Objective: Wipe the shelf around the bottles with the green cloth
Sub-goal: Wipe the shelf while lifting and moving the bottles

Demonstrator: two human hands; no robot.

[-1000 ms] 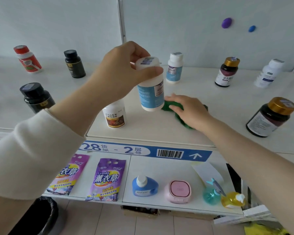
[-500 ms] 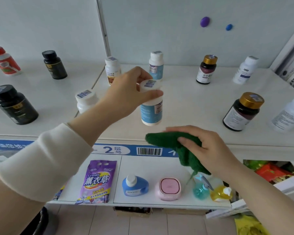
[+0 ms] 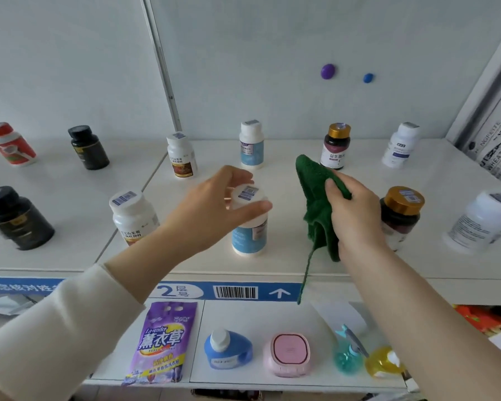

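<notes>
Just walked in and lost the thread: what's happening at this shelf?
A person is cleaning the shelf of bottles. The left hand grips the cap of a blue-labelled bottle standing near the front edge. The right hand holds the green cloth bunched up above the shelf, not wiping.

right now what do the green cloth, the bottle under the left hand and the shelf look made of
Green cloth: soft knitted or terry fabric, matte; it looks fuzzy and hangs limp from the right hand.
Blue-label bottle under the left hand: probably white plastic, smooth with a slight sheen, paper-like label.
Shelf: smooth white board, likely laminate or painted metal; which one is unclear.
</notes>
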